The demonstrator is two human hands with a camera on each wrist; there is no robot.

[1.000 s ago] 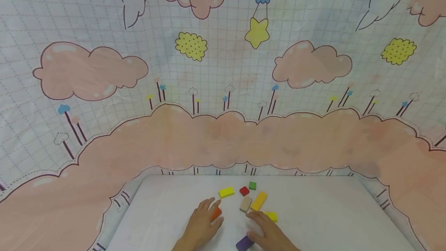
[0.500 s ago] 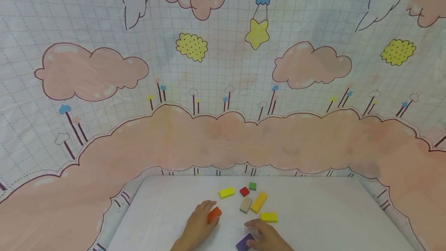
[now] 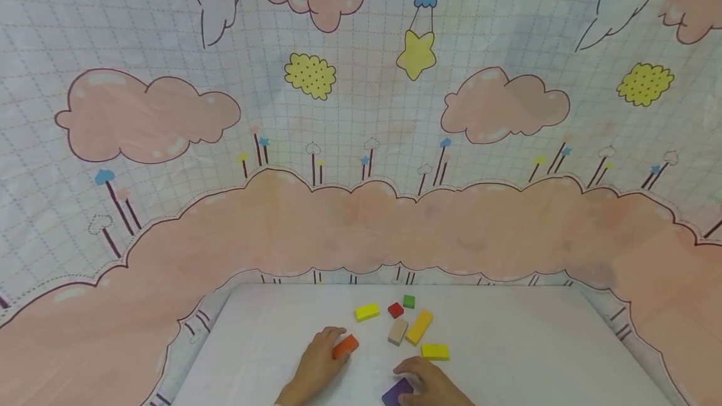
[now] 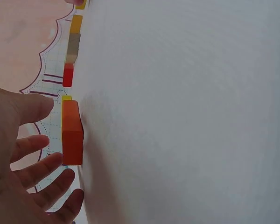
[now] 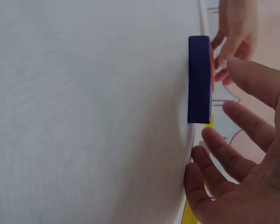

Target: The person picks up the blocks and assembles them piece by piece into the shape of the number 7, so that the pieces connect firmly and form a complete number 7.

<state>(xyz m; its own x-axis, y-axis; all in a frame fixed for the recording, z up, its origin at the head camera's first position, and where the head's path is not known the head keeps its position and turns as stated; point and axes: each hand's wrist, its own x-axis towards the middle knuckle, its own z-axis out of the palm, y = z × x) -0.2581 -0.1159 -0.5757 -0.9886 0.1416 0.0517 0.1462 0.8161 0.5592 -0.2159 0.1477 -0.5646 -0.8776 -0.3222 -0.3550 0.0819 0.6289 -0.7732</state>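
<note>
An orange block [image 3: 346, 347] lies on the white table beside my left hand [image 3: 316, 361]. In the left wrist view that hand's fingers are spread and loosely bent, with the thumb apart from the orange block [image 4: 72, 133]. Nearer the front edge is a purple block [image 3: 397, 391], with my right hand [image 3: 433, 383] just to its right. From the right wrist, the purple block [image 5: 199, 80] stands before relaxed, spread fingers [image 5: 231, 151], and a gap shows between it and the thumb. Neither hand grips anything.
Beyond the hands lie a yellow block [image 3: 367, 312], a red block [image 3: 396, 310], a green block [image 3: 408, 301], a beige block [image 3: 397, 332] and an amber block [image 3: 419, 327]. Another yellow block [image 3: 435, 351] sits just past my right hand. A cloud-printed cloth [image 3: 361, 224] hangs behind the table.
My left hand has drawn back slightly, and the orange block has shifted a little left and shows more. My right hand has pulled back toward me, uncovering the nearer yellow block.
</note>
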